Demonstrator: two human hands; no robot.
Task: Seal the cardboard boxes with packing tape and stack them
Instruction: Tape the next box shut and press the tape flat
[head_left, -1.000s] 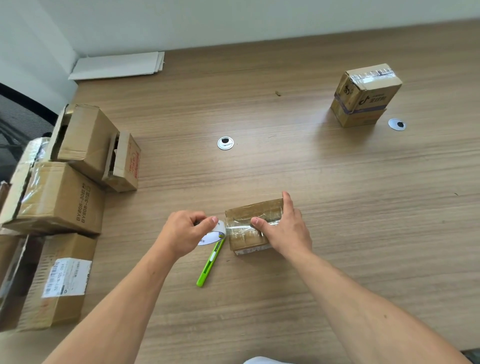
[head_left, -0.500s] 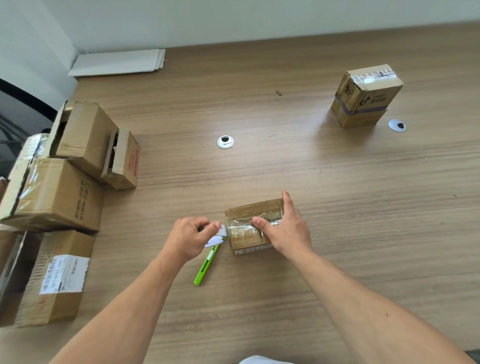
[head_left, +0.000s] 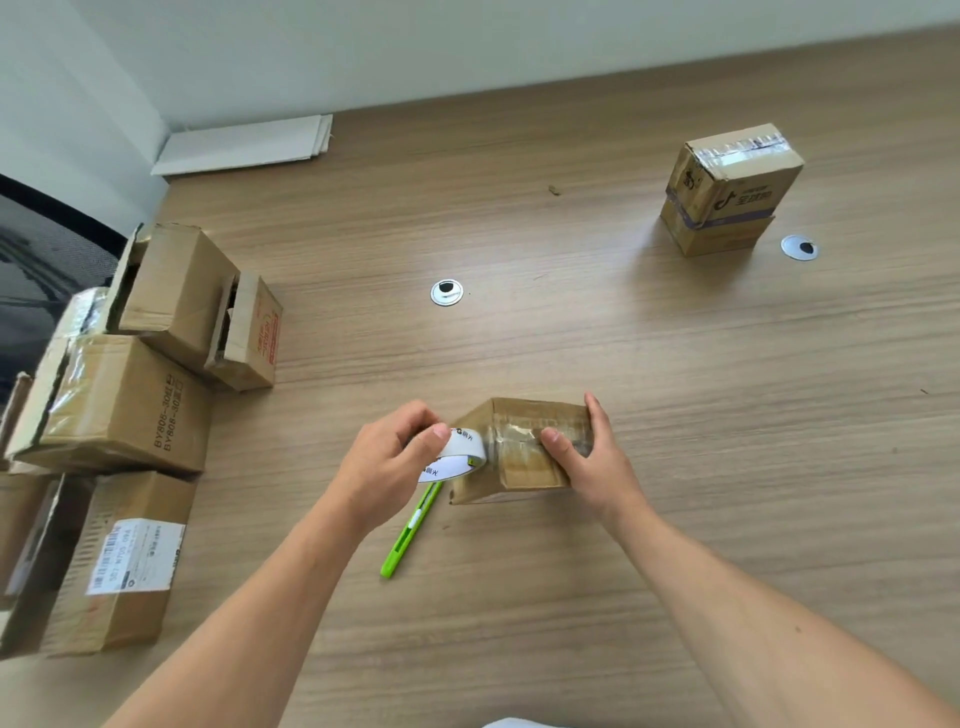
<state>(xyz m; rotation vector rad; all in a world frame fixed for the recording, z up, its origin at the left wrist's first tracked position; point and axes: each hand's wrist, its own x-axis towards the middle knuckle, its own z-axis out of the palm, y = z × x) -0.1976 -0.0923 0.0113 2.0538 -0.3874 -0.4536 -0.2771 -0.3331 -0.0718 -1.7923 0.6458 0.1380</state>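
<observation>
Wood-grain table (head_left: 571, 597); small box (head_left: 524, 470) front-middle, green cutter (head_left: 408, 540) just beside it; taped box (head_left: 727, 192) far right; pile of boxes (head_left: 130, 410) along the left

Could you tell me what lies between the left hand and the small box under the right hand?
In the head view, a roll of tape, gripped by the left hand, meets the left end of the small box; a green cutter lies just below.

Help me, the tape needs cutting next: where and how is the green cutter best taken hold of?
Probably by the near half of the green cutter, from above, pinching across its narrow sides. It lies flat and slanted on the table, and its far end is hidden under the tape roll the left hand holds.
</observation>
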